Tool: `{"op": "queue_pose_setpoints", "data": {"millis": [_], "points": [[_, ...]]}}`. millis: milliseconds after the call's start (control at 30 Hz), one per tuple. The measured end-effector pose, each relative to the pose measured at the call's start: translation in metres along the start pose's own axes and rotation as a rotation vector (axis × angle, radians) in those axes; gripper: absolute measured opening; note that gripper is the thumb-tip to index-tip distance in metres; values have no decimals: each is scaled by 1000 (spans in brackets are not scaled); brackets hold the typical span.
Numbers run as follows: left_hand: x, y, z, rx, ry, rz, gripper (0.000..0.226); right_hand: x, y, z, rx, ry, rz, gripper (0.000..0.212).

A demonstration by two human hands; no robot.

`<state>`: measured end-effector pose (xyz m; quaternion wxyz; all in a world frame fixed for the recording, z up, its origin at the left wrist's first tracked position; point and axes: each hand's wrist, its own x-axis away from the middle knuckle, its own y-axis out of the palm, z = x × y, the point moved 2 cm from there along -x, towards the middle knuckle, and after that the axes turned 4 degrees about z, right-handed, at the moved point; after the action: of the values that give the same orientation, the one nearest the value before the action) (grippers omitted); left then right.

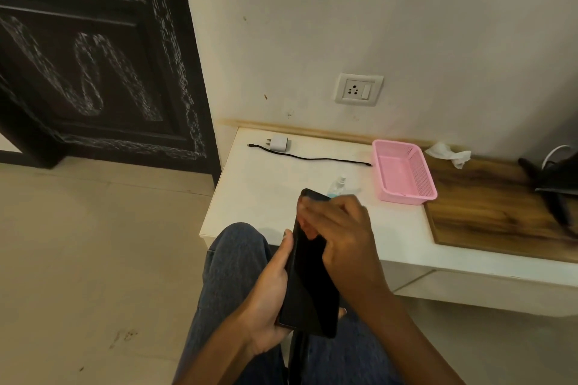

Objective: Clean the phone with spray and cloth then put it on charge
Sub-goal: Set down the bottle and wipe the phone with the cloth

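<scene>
We cradle the slim black glass-fronted phone (308,278) in our left hand (269,287), grip wrapped along its left edge and under its base, long axis running up and away from us. Our right hand (339,228) lies over its upper half, fingers curled on the screen; whether they pinch a cloth we cannot tell.

Beyond the grip on the white bench (237,197): white plug-in charger block (279,144), thin black cable (312,158), small clear spray bottle (337,184) just past the phone's tip.

Right of it, the pink perforated plastic basket (403,172) holds nothing visible.
</scene>
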<state>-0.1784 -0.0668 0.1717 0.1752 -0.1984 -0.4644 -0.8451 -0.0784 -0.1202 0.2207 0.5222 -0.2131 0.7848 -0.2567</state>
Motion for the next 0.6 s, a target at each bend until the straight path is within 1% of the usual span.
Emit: {"op": "queue_pose_setpoints", "data": {"millis": [67,100,167,333,500,600], "points": [[2,-2,1,43,11,-4,56,13,1,-5,-29,-39,-31,37],[2,-2,1,54,15,-1,55,17,0,-6,-36,-54,-47,37],[2,-3,0,41,15,10,55,13,-1,-3,-39,-58,-52,33],[1,-1,4,4,21,36,59,-4,1,3,7,-2,-20,29],[6,-5,10,59,83,26,54,17,7,-14,-50,-62,-54,25],[5,-6,9,72,71,32,54,7,4,-10,-30,-71,-76,26]]}}
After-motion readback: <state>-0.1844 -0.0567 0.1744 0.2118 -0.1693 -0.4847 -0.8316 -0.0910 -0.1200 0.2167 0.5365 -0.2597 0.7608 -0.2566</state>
